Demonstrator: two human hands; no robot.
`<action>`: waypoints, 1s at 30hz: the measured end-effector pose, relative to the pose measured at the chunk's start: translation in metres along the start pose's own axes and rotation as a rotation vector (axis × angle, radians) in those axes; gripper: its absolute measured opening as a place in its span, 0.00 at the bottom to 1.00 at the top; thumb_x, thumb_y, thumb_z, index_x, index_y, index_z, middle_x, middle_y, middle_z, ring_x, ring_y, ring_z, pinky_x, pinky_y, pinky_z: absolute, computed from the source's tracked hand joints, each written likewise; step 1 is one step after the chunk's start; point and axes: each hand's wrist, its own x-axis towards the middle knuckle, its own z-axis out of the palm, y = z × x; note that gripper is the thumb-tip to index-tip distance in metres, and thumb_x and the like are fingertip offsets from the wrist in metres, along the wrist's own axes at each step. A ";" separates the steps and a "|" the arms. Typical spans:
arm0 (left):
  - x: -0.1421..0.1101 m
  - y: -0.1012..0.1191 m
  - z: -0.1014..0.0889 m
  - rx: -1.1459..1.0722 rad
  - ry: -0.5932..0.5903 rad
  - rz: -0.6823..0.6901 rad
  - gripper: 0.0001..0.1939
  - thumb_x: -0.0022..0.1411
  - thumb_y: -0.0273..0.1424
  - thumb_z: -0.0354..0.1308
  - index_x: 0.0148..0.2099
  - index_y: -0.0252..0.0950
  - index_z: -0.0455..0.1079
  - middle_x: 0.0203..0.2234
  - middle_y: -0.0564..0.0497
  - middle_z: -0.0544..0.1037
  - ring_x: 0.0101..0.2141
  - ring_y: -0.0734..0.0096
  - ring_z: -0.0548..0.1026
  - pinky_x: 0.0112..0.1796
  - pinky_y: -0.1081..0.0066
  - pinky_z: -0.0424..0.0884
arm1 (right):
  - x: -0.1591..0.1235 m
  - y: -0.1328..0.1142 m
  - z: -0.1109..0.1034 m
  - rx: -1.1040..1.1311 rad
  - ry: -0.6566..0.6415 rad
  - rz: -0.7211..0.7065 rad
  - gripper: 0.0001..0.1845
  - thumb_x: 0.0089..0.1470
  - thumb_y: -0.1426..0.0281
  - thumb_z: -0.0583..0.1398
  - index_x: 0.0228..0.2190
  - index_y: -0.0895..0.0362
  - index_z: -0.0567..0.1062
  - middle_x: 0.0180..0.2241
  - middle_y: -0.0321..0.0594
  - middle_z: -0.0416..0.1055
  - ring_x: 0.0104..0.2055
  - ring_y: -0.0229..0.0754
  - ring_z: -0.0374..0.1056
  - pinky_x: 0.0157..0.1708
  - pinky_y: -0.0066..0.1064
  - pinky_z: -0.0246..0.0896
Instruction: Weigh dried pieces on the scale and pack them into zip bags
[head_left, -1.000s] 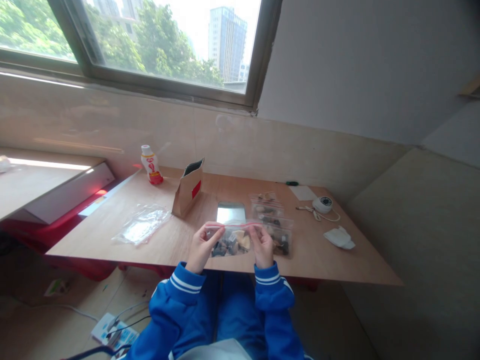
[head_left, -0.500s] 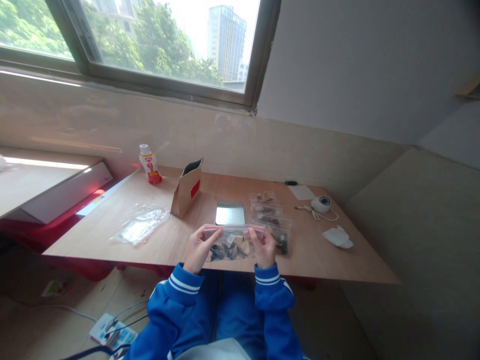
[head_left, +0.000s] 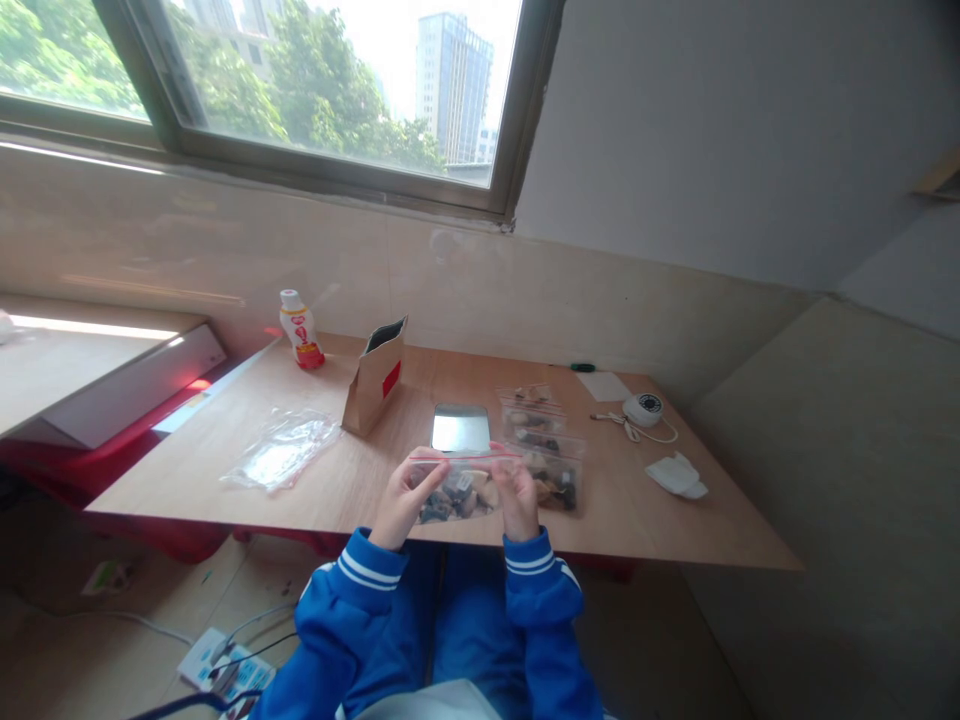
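A clear zip bag (head_left: 459, 492) with a red seal strip hangs between my hands near the front edge of the table. Inside are dark and tan pieces and a small white label. My left hand (head_left: 403, 498) pinches its upper left corner with thumb and fingers. On the other side, my right hand (head_left: 516, 492) grips the seal strip near the right end. Just beyond the bag lies a flat silver-topped device (head_left: 460, 428). Several more filled zip bags (head_left: 538, 416) lie in a column to the right, the closest one beside my right hand.
A brown paper pouch (head_left: 374, 378) stands open-topped left of centre, with a white and red bottle (head_left: 302, 330) behind it. Empty plastic bags (head_left: 282, 450) lie at left. On the right are a white camera-like device (head_left: 642, 408), crumpled tissue (head_left: 676, 474) and paper (head_left: 603, 386).
My right hand has slid a little left along the seal strip, leaving more of the nearest table bag in sight. My left hand keeps its pinch on the corner.
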 end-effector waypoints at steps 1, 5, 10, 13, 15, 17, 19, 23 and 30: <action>0.000 0.000 0.000 -0.004 -0.011 -0.012 0.13 0.53 0.38 0.62 0.35 0.34 0.72 0.29 0.52 0.74 0.31 0.72 0.74 0.33 0.74 0.71 | 0.000 -0.001 0.000 -0.009 -0.008 0.005 0.20 0.47 0.56 0.64 0.36 0.58 0.75 0.30 0.44 0.79 0.35 0.46 0.76 0.42 0.39 0.70; -0.001 -0.001 -0.002 -0.008 -0.046 -0.062 0.16 0.52 0.39 0.62 0.40 0.33 0.72 0.30 0.50 0.76 0.32 0.69 0.75 0.33 0.71 0.72 | 0.001 0.000 -0.003 -0.096 -0.008 -0.004 0.14 0.49 0.59 0.63 0.29 0.57 0.78 0.29 0.43 0.79 0.34 0.46 0.76 0.40 0.38 0.70; 0.000 -0.004 -0.005 0.034 -0.030 -0.017 0.12 0.54 0.38 0.61 0.34 0.33 0.73 0.27 0.52 0.75 0.31 0.71 0.74 0.33 0.73 0.71 | 0.001 0.004 -0.007 -0.199 0.035 -0.063 0.13 0.49 0.60 0.63 0.26 0.58 0.79 0.27 0.43 0.79 0.32 0.46 0.75 0.39 0.37 0.70; -0.001 -0.004 -0.004 0.052 0.001 -0.018 0.12 0.53 0.38 0.62 0.33 0.34 0.74 0.28 0.51 0.76 0.32 0.70 0.75 0.34 0.73 0.71 | 0.000 0.004 -0.008 -0.246 0.075 -0.060 0.13 0.48 0.60 0.63 0.25 0.58 0.79 0.26 0.43 0.78 0.30 0.46 0.75 0.36 0.36 0.70; -0.002 -0.002 -0.001 0.062 0.012 -0.039 0.12 0.52 0.38 0.62 0.33 0.33 0.74 0.27 0.51 0.77 0.32 0.70 0.75 0.34 0.73 0.72 | -0.001 0.003 -0.008 -0.267 0.097 -0.058 0.13 0.48 0.60 0.64 0.25 0.58 0.78 0.26 0.44 0.78 0.29 0.45 0.74 0.35 0.35 0.70; -0.002 0.001 0.002 0.070 0.033 -0.047 0.13 0.51 0.39 0.62 0.32 0.33 0.74 0.26 0.51 0.77 0.31 0.70 0.75 0.33 0.73 0.72 | -0.001 0.003 -0.008 -0.281 0.111 -0.057 0.14 0.47 0.59 0.64 0.24 0.58 0.78 0.25 0.43 0.78 0.28 0.45 0.74 0.34 0.35 0.70; -0.003 0.003 0.004 0.071 0.055 -0.045 0.13 0.51 0.40 0.63 0.32 0.33 0.74 0.26 0.51 0.77 0.30 0.69 0.75 0.32 0.72 0.72 | -0.001 0.002 -0.009 -0.284 0.117 -0.060 0.14 0.47 0.59 0.64 0.23 0.58 0.78 0.24 0.43 0.78 0.28 0.45 0.74 0.34 0.35 0.70; -0.003 0.004 0.004 0.033 0.041 -0.053 0.14 0.49 0.40 0.64 0.32 0.34 0.75 0.29 0.49 0.79 0.34 0.65 0.77 0.35 0.70 0.73 | -0.001 0.003 -0.010 -0.229 0.129 -0.055 0.14 0.46 0.58 0.64 0.24 0.57 0.78 0.26 0.43 0.78 0.31 0.47 0.74 0.38 0.39 0.69; -0.003 0.001 0.000 -0.037 -0.062 -0.065 0.20 0.49 0.38 0.65 0.44 0.34 0.75 0.39 0.46 0.80 0.41 0.60 0.77 0.43 0.64 0.73 | -0.003 0.000 -0.001 -0.037 -0.020 -0.015 0.20 0.48 0.55 0.62 0.37 0.57 0.77 0.34 0.45 0.79 0.38 0.49 0.74 0.44 0.42 0.68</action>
